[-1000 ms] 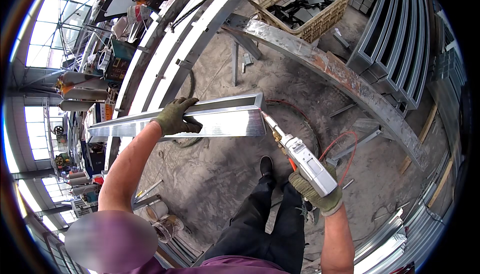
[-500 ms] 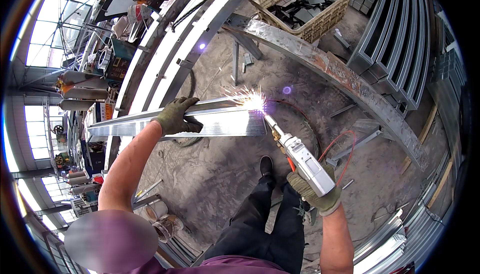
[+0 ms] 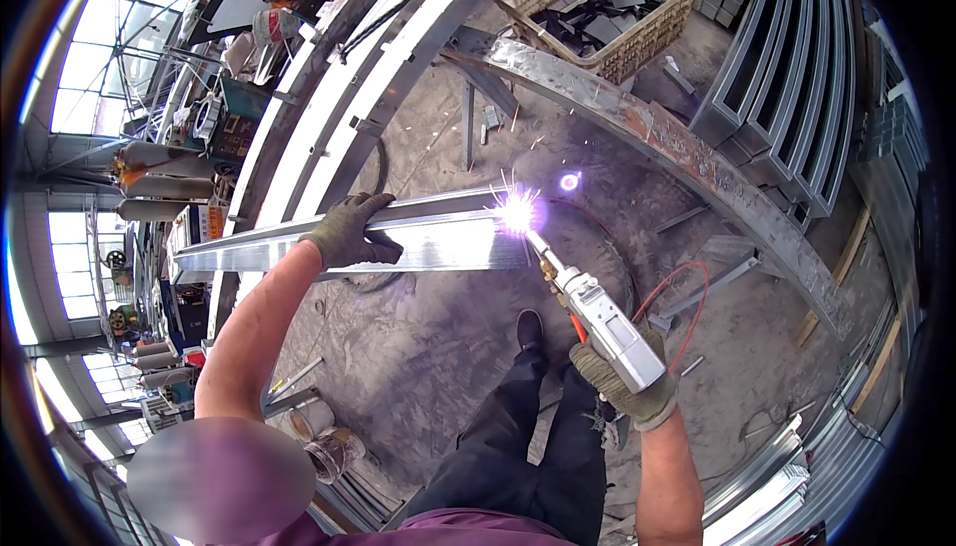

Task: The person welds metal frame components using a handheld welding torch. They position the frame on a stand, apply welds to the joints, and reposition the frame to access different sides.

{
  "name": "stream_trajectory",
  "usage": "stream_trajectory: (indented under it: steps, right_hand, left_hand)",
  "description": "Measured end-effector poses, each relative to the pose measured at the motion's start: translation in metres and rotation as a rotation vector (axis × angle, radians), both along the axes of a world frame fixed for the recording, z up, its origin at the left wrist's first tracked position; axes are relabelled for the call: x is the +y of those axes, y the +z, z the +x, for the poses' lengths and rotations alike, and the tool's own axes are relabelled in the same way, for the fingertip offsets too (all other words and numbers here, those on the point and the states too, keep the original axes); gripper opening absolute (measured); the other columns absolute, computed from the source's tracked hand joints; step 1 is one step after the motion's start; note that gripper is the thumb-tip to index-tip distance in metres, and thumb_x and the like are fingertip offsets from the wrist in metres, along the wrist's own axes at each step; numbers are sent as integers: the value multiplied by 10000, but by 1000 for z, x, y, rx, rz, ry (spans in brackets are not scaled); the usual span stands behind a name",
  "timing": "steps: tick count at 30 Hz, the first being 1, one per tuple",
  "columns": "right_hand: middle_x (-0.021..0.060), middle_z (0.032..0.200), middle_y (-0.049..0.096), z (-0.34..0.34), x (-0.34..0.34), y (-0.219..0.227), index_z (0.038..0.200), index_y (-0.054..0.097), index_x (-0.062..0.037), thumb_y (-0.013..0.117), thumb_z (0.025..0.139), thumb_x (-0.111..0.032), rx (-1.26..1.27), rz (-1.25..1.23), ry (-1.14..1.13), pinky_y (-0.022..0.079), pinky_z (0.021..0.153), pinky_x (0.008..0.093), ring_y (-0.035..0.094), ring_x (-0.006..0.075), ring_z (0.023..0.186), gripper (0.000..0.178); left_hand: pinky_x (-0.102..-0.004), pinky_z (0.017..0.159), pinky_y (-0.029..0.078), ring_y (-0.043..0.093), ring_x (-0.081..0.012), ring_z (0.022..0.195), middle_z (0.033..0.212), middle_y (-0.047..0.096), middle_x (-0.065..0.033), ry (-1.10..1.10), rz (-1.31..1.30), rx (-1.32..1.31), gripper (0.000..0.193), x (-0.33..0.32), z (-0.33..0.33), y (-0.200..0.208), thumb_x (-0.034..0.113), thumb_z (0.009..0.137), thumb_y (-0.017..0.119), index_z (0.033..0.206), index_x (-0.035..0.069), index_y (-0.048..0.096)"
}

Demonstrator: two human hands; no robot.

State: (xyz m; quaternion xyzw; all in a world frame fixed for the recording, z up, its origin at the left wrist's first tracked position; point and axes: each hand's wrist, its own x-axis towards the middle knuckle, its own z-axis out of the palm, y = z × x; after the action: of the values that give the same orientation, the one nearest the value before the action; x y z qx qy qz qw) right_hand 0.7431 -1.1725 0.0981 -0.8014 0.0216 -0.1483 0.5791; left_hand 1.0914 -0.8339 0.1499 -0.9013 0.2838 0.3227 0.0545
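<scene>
My left hand (image 3: 351, 230), in an olive work glove, grips a long shiny metal profile (image 3: 453, 244) from above, its fingers closed over the sides. The profile runs from the left towards the middle. In the gloved fist of my right hand (image 3: 627, 387) is a white welding gun (image 3: 612, 325). Its narrow nozzle (image 3: 538, 244) points up and left at the profile's right end. A bright white-violet glare (image 3: 516, 211) with short sparks burns there and hides the exact spot where nozzle and metal meet.
A rusty steel beam (image 3: 637, 120) crosses the right side beyond the work. Behind it stands a cream plastic crate (image 3: 652, 36) of dark metal plates. Long profiles (image 3: 797, 78) are stacked at right. A red cable (image 3: 708, 297) loops beside the gun.
The wide orange spray of sparks has shrunk to a rounder violet-white glare with shorter sparks. Both hands, the gun and the profile stay in nearly the same place.
</scene>
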Motion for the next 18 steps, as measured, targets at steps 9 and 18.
stream_trajectory:
  steps: [9, 18]
  right_hand:
    - [67, 893, 784, -8, 8, -11, 1071, 791, -76, 884, 868, -166, 52, 145, -39, 605, 655, 336, 772, 225, 755, 240]
    - [213, 1182, 659, -53, -8, -16, 1441, 603, 34, 589, 1056, -249, 466, 620, 86, 594, 815, 369, 662, 310, 1038, 478]
  left_hand:
    - [-438, 1237, 408, 494, -359, 1469, 1569, 516, -200, -38, 0, -58, 1089, -4, -4, 2, 411, 710, 1003, 1610, 114, 466]
    - [-413, 1185, 479, 586, -323, 1386, 1528, 535, -204, -12, -35, -11, 1085, -2, 0, -1, 331, 717, 1014, 1613, 89, 453]
